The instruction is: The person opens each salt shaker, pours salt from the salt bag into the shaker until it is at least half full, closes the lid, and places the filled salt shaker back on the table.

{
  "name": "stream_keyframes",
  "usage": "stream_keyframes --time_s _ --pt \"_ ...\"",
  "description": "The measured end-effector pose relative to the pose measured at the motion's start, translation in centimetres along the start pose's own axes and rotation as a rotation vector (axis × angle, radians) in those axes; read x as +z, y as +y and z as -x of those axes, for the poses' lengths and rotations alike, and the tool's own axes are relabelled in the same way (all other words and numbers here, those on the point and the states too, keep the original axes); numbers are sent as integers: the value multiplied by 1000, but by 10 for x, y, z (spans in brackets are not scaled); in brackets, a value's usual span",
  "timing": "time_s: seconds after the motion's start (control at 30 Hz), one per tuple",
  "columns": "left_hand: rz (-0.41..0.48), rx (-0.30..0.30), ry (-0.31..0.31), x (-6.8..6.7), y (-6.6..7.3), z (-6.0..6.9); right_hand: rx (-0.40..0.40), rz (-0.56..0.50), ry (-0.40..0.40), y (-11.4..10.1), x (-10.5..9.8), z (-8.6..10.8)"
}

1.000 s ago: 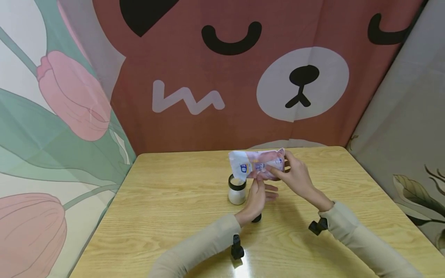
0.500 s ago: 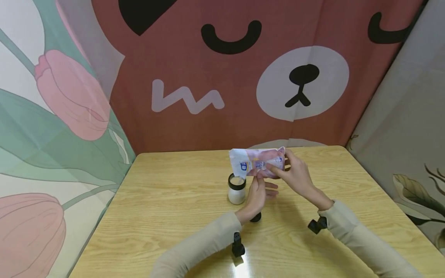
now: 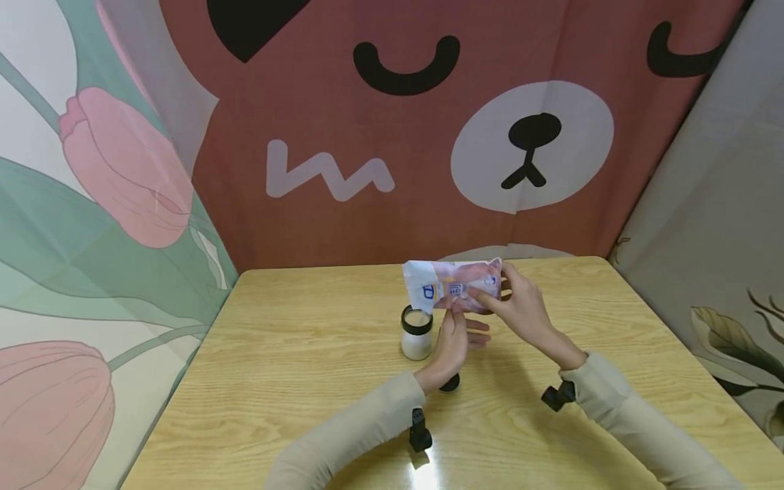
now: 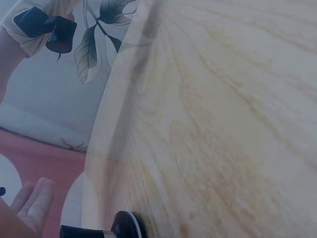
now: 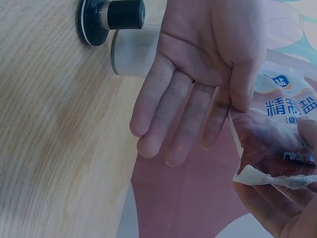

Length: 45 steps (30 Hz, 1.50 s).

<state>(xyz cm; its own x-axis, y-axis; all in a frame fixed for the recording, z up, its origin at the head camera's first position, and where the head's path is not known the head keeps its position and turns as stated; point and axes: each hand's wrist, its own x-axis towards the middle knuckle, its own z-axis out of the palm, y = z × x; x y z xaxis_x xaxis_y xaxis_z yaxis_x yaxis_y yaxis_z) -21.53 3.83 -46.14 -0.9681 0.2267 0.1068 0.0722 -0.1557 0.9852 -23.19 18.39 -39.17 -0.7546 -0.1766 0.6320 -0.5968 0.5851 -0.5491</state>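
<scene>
A pink and white printed packet [image 3: 453,286] is tipped sideways, its white end over the mouth of a white jar with a black rim [image 3: 416,340]. My right hand [image 3: 528,309] grips the packet's right end between thumb and fingers. Under the packet, my left hand [image 3: 450,346] supports its lower edge with thumb and a fingertip, the other fingers extended. In the right wrist view, the left hand [image 5: 198,74] shows its palm and straight fingers beside the packet [image 5: 282,124]. What passes from packet to jar cannot be made out.
A black lid with a knob [image 3: 450,382] lies on the wooden table [image 3: 306,381], partly behind the left wrist; the right wrist view shows the lid [image 5: 91,22] beside the jar [image 5: 133,52]. Printed curtains stand behind the table and at both sides.
The packet and both hands hold almost the same pose, with only a slight upward shift in the head view. The pale contents look a little higher in the jar.
</scene>
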Motion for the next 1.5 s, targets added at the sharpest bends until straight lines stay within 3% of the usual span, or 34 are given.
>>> stream_keyframes --time_s 1.5 --pt "39 -11 8 -4 5 0 -30 -12 -9 -2 5 -7"
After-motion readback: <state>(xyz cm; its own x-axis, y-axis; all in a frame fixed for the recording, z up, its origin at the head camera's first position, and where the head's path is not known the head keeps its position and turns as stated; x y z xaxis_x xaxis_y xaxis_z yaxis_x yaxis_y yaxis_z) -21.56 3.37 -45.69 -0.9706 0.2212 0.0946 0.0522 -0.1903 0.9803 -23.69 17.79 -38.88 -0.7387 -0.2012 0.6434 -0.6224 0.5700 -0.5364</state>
